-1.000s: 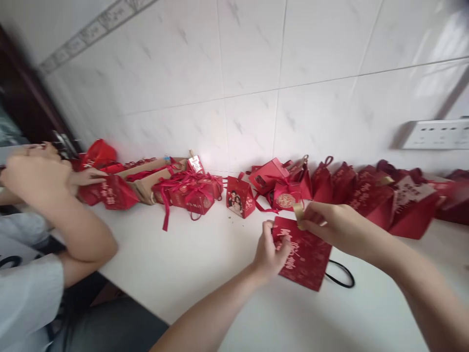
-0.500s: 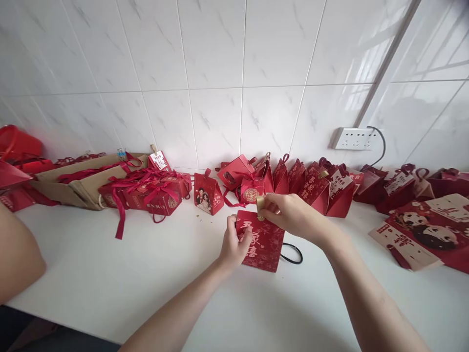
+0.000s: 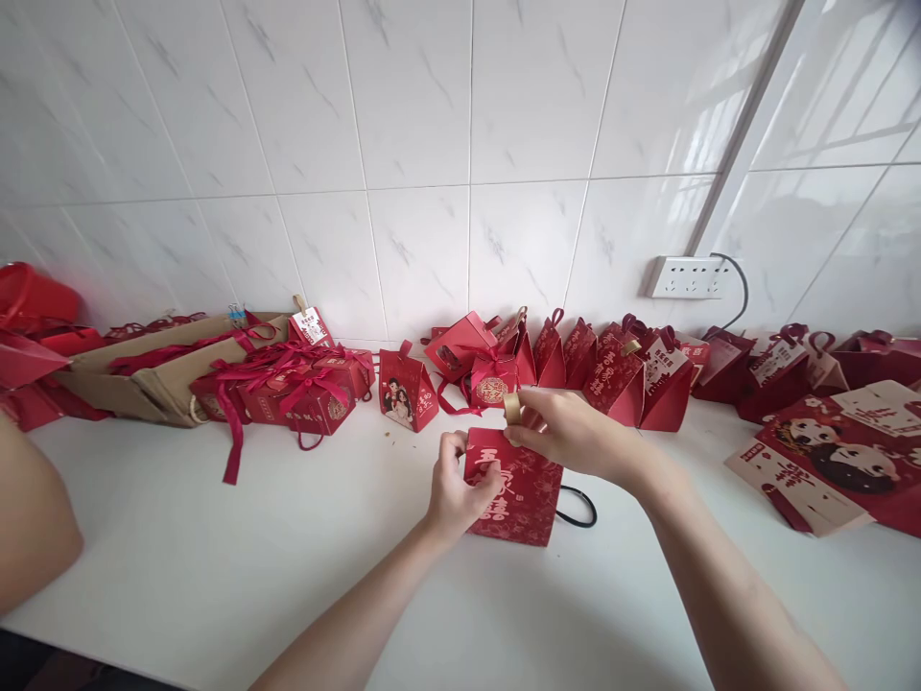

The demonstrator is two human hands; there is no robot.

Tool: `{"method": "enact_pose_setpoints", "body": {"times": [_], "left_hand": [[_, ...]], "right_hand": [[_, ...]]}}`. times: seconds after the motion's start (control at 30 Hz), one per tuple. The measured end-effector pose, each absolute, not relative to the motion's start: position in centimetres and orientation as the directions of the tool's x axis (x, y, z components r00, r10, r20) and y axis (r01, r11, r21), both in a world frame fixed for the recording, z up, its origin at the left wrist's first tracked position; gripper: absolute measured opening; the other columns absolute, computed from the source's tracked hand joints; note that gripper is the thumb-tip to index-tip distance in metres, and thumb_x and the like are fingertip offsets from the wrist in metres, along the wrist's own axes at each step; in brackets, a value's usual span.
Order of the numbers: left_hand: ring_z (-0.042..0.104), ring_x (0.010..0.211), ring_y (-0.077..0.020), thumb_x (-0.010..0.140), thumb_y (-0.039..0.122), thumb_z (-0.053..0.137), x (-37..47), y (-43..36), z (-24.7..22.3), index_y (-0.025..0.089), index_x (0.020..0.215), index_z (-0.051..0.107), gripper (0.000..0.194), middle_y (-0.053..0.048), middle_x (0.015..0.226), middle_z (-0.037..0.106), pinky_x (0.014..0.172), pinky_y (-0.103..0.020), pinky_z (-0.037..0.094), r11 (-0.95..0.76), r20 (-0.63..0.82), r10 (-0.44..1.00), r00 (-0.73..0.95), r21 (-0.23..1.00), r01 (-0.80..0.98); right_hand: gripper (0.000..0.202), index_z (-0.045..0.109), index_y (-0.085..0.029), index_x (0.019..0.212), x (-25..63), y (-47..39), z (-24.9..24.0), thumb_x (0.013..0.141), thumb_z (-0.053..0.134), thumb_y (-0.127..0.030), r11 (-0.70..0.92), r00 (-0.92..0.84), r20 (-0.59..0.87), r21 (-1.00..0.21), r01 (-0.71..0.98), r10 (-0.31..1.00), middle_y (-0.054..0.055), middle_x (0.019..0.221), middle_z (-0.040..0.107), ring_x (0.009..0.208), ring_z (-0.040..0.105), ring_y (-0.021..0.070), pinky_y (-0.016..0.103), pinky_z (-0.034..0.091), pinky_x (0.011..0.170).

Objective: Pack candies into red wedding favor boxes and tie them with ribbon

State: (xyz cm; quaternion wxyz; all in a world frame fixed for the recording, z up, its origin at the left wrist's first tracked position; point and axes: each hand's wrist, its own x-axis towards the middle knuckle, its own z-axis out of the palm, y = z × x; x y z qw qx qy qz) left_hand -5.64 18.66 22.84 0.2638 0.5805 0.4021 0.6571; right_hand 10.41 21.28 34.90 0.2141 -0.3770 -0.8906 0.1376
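Note:
A red gift box [image 3: 522,509] with white lettering stands upright in front of me. My left hand [image 3: 460,485] is closed on its left side, the thumb lying across the printed front and the fingers behind the edge. Just above the box's top edge, my right hand [image 3: 568,427] pinches a gold ribbon [image 3: 512,409] bent into a short loop. Whether the ribbon is attached to the box is hidden by my fingers. A black elastic loop [image 3: 578,507] lies on the white table [image 3: 576,614], beside the box's right edge.
A small red box with a printed couple [image 3: 407,389] stands beyond my left hand. Ribboned red boxes [image 3: 288,393] and a cardboard carton [image 3: 151,379] are at left. More red boxes [image 3: 615,374] line the wall; flat printed cards [image 3: 827,461] lie right. Another person's arm [image 3: 35,523] is at far left.
My right hand has lifted the gold ribbon from over the box's front to just above its top edge. My left hand keeps its grip. The camera view has shifted slightly.

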Motion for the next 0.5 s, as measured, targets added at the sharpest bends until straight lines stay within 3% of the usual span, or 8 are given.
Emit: {"method": "enact_pose_setpoints", "body": {"times": [0.17, 0.37, 0.5], "left_hand": [[0.06, 0.075, -0.0128, 0.072, 0.026, 0.063, -6.5, 18.2, 25.8, 0.021, 0.091, 0.04, 0.031, 0.0, 0.081, 0.06, 0.069, -0.025, 0.049, -0.641, 0.657, 0.742, -0.135, 0.754, 0.143], [0.062, 0.073, -0.0124, 0.077, 0.02, 0.061, -6.8, 17.7, 27.3, 0.017, 0.077, 0.054, 0.007, -0.001, 0.076, 0.063, 0.067, -0.022, 0.052, -0.738, 0.778, 0.619, -0.104, 0.622, 0.26], [0.063, 0.074, -0.0111, 0.077, 0.01, 0.062, -6.6, 17.7, 26.8, 0.017, 0.08, 0.055, 0.01, -0.001, 0.079, 0.064, 0.068, -0.021, 0.052, -0.812, 0.864, 0.493, -0.101, 0.499, 0.305]], "right_hand": [[0.01, 0.059, -0.02, 0.074, 9.6, 20.6, 35.4, 0.082, 0.052, -0.019, 0.722, -0.676, 0.276, -0.388, 0.572, 0.684, -0.001, 0.07, 0.061, 0.062, 0.054, 0.0118, 0.022, 0.036, 0.055], [0.022, 0.056, -0.017, 0.068, 8.5, 19.5, 35.5, 0.087, 0.046, -0.02, 0.739, -0.676, 0.303, -0.338, 0.583, 0.672, -0.002, 0.055, 0.051, 0.048, 0.044, 0.009, 0.021, 0.028, 0.046], [0.013, 0.055, -0.018, 0.074, 8.4, 19.6, 35.6, 0.086, 0.052, -0.022, 0.725, -0.621, 0.375, -0.381, 0.574, 0.689, 0.001, 0.07, 0.062, 0.061, 0.056, 0.0117, 0.022, 0.038, 0.054]]}}
